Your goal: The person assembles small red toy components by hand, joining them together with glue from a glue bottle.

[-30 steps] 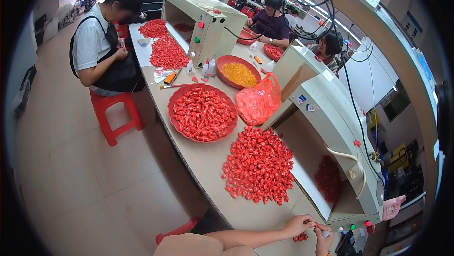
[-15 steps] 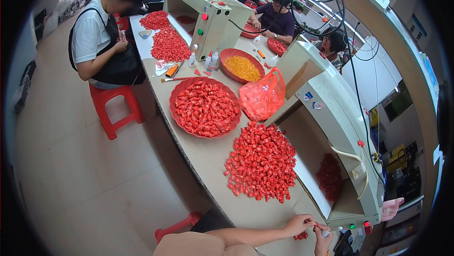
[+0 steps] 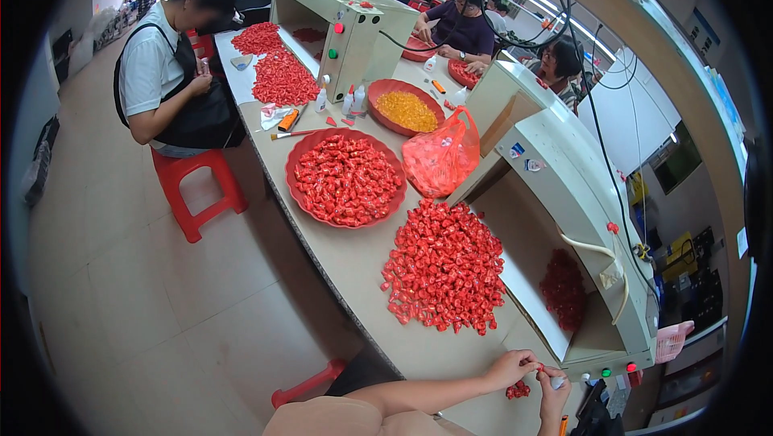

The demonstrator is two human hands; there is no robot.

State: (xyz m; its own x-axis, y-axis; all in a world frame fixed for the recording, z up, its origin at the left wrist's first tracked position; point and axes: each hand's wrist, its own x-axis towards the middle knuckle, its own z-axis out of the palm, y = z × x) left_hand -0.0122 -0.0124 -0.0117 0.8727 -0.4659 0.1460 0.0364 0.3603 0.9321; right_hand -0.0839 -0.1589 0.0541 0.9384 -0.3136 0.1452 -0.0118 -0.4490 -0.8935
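My left hand [image 3: 512, 369] reaches in from the lower edge, its fingers pinched on a small red piece [image 3: 540, 368]. Facing it, my right hand [image 3: 553, 397] is closed around a small white bottle [image 3: 557, 383], fingertips close to the red piece. The bottle is mostly covered by the fingers. Just below my hands lies a little cluster of shiny red pieces [image 3: 518, 389] on the table. Farther off spreads a large heap of similar red pieces [image 3: 444, 267], and beyond it a red scalloped tray [image 3: 299, 202] piled with more.
An open-fronted pale machine box [image 3: 564, 154] stands along the right, red pieces inside. Behind are a red plastic bag [image 3: 441, 154], a tray of yellow pieces [image 3: 407, 112], white bottles [image 3: 348, 102] and a brush [image 3: 291, 135]. A co-worker [image 3: 173, 74] sits at left on a red stool [image 3: 193, 166].
The view has shifted slightly. My hands stay together, still pinching the red piece and holding the white bottle.
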